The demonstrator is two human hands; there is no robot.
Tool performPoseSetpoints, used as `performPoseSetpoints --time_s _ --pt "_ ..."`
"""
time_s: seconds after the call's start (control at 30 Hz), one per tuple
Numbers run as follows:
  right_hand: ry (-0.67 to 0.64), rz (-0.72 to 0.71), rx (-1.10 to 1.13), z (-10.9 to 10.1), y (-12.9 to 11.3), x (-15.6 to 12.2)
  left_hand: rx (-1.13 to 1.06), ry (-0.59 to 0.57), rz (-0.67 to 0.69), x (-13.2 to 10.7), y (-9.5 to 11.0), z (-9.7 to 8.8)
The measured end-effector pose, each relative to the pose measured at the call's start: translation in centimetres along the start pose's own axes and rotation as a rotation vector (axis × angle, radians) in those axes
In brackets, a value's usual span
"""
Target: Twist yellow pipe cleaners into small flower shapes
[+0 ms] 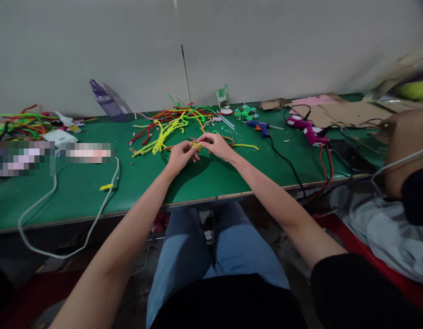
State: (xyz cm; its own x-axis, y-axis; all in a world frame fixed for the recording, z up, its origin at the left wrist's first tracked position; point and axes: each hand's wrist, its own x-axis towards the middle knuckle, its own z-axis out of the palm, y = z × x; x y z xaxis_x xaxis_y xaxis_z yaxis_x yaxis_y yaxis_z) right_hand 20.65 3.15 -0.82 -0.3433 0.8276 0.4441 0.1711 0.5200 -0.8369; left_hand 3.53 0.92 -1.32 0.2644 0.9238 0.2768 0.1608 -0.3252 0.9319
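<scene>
The left hand (180, 156) and the right hand (216, 145) meet above the middle of the worktop. Each pinches one side of a small yellow pipe-cleaner twist (197, 146) between thumb and fingertips, so the twist sits between the two hands, just off the surface.

The grip is on very little material. If either pinch slackens, the twist would likely spring open or drop. It could then be lost against the loose pile of yellow, red, orange and green pipe cleaners (170, 123) at eleven o'clock. The cut wire ends could also prick a fingertip.

At two o'clock lies a blue glue gun (259, 127), and farther out a pink glue gun (310, 132). Their black and red cords trail over the near edge, and a forearm swung that way might snag one. Whether either gun is hot cannot be told.

A white cable (54, 192) loops off the edge at eight o'clock, beside a small yellow scrap (106, 187).

The green matt worktop (77, 205) has a pale wooden edge and runs along a plain grey-white wall (266, 45). A purple plastic bottle (107, 103) leans at ten o'clock, and flat brown cardboard sheets (355, 114) lie at two o'clock. Another person's arm (403, 141) rests at three o'clock.
</scene>
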Motion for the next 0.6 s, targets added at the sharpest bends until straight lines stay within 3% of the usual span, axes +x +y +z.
performPoseSetpoints --time_s 0.23,0.6 --pt "-0.056 0.112 0.082 0.12 0.15 -0.14 -0.041 -0.008 0.006 -0.01 -0.02 0.04" --pt "0.017 0.152 0.129 0.02 0.44 0.01 -0.071 0.010 -0.048 0.39 -0.48 -0.22"
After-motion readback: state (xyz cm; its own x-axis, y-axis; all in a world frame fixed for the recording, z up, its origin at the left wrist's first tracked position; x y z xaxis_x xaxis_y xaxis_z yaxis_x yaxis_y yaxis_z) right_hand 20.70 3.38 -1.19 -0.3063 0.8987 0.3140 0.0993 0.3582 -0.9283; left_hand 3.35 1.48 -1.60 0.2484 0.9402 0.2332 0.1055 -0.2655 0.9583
